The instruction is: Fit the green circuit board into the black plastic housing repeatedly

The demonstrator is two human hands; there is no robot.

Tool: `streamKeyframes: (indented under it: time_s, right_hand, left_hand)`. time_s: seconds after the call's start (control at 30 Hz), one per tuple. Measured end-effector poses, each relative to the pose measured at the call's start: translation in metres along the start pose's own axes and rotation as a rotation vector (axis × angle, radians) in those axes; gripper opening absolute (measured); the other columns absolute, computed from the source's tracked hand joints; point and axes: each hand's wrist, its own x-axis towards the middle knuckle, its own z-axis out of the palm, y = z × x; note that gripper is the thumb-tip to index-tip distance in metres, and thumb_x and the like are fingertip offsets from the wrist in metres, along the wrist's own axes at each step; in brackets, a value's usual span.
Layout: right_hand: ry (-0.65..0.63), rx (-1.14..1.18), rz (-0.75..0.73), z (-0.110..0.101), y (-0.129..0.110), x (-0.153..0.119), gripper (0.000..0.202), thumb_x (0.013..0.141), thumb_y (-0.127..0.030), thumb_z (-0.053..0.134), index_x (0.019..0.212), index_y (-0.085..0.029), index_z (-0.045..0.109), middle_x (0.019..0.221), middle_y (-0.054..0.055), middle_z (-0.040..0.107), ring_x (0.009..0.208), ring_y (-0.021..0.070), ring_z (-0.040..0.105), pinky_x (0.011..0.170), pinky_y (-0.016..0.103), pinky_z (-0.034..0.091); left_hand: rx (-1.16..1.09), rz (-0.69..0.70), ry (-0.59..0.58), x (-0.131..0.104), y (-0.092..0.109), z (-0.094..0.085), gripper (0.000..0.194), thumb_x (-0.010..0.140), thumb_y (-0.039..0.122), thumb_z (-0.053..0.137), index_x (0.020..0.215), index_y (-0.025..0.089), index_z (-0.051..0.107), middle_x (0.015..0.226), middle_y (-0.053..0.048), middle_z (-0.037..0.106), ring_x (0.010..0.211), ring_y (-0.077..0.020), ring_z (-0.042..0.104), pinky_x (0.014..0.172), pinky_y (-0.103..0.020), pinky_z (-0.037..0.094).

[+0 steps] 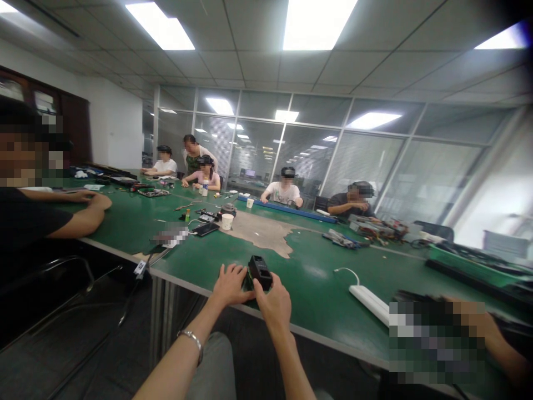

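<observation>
A black box-shaped device [260, 269] with recesses in its top sits at the near edge of the green table [316, 300], tilted slightly. My right hand [275, 303] grips its right side and near end, thumb along the near face. On the other side, my left hand [230, 286] has curled fingers at the device's left edge and its thumb by the near corner. A sliver of green shows between the left fingers and the device; I cannot make out what it is. The device's underside is hidden.
A white power strip [368, 304] lies to the right, near a co-worker's hand [478, 322]. Ahead are a paper cup [227, 221], a black phone-like slab [206, 228] and a bare brown patch [258, 230]. A green crate [478, 269] stands far right. Another person's arm [83, 219] rests at left.
</observation>
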Motion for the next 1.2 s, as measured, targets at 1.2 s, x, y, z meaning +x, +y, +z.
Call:
streamKeyframes:
  time_s: [1.2]
  right_hand:
    - [-0.207, -0.131, 0.046, -0.003, -0.007, 0.037, 0.039, 0.079, -0.053, 0.054, 0.096, -0.019, 0.063, 0.089, 0.013, 0.070, 0.091, 0.0287, 0.067, 0.075, 0.034, 0.048]
  left_hand:
    - [-0.010, 0.016, 0.035, -0.001, -0.001, 0.001, 0.081, 0.076, 0.078, 0.042, 0.141, 0.030, 0.040, 0.144, -0.008, 0.045, 0.135, -0.0347, 0.032, 0.113, -0.059, 0.013]
